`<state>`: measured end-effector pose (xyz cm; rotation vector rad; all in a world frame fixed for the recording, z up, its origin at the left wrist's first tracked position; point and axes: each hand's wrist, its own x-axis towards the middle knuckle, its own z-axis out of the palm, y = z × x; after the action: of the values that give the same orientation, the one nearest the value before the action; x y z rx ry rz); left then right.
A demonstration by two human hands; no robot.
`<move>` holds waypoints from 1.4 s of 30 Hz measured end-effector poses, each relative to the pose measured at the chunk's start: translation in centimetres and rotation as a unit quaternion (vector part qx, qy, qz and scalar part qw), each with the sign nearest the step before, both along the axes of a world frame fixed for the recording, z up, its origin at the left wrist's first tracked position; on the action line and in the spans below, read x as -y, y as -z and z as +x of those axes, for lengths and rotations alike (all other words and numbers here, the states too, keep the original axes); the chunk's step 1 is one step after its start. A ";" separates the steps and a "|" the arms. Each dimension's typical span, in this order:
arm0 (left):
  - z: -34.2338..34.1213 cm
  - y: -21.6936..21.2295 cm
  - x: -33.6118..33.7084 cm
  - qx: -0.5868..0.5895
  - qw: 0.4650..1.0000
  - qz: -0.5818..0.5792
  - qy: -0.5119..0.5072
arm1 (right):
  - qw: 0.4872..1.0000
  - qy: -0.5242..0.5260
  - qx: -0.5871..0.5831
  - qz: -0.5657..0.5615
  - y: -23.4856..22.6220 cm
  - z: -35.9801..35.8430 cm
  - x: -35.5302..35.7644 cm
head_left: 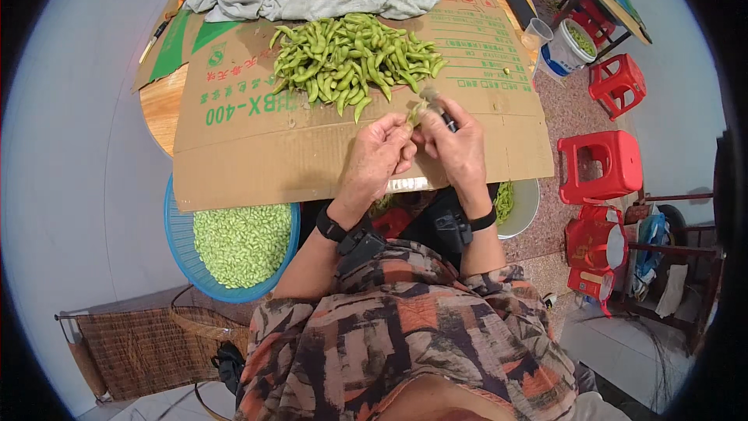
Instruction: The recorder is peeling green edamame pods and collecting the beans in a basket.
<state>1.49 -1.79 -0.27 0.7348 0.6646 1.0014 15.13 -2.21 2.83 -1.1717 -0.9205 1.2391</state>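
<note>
While the pile of green soybean pods (351,58) sat on the flat brown cardboard sheet (257,148) covering the worktop, both hands pinched one pod (415,113). Left hand (379,157) gripped it, right hand (456,144) also clutched a small dark tool (444,115); I'd keep fingertips clear.

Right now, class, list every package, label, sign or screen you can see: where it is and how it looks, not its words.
Flattened cardboard box: spread over the table under the bean pods, brown with green and red print.
Dark flat screen: on the far right of the cardboard, black, rectangular, unlit.
White tub: on the floor right of the table, round, with a blue label band.
Red packet: low on the right by the stools, red and white.
</note>
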 end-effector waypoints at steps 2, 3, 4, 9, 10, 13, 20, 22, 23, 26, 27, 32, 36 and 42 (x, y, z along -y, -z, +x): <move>0.1 -0.1 0.2 -0.043 0.999 0.001 0.005 | 0.980 0.023 0.187 0.060 1.2 0.2 0.0; 0.1 -0.2 0.1 -0.043 0.999 0.001 0.006 | 0.980 0.024 0.187 0.060 1.4 0.4 0.1; -0.1 -0.8 0.1 -0.038 0.999 -0.027 0.013 | 0.985 0.006 0.167 0.049 1.1 0.5 0.2; -1.7 -0.7 -0.6 0.023 0.994 -0.052 0.096 | 0.991 -0.095 0.096 0.008 -0.5 1.8 0.5; -2.0 -0.7 -0.8 0.041 0.990 -0.044 0.124 | 0.993 -0.119 0.019 -0.006 0.1 2.3 0.2; -2.1 -0.5 -0.8 0.060 0.986 -0.040 0.150 | 0.987 -0.135 -0.085 -0.026 1.0 2.7 0.0; -1.3 -1.3 -0.1 0.061 0.991 -0.093 0.076 | 0.991 -0.081 0.087 0.067 0.4 1.0 0.2; -1.4 -0.6 -0.4 0.066 0.991 -0.079 0.089 | 0.984 -0.060 0.132 0.101 0.1 0.5 0.3; -1.5 -0.3 -0.4 0.071 0.990 -0.066 0.103 | 0.974 -0.039 0.178 0.136 -0.1 0.4 0.4; -1.7 -0.4 -0.4 0.058 0.991 -0.065 0.101 | 0.949 0.033 0.238 0.204 0.4 0.3 0.2; -1.8 -0.6 -0.3 0.058 0.991 -0.064 0.101 | 0.949 0.033 0.238 0.205 0.5 0.5 0.2; -4.3 -0.5 -0.7 -0.171 0.985 -0.019 0.007 | 0.988 -0.092 0.121 0.031 -1.6 3.8 2.0; -4.8 -0.8 -2.2 -0.509 0.832 0.158 -0.154 | 0.904 -0.345 0.218 0.127 -2.9 4.8 2.6; -4.7 -0.7 -3.0 -0.659 0.661 0.311 -0.180 | 0.949 -0.227 0.217 0.034 -1.8 3.8 2.1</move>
<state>-3.22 1.19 0.47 2.0763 1.8227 0.9194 18.95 -4.28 4.59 -1.2407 -1.6204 1.3142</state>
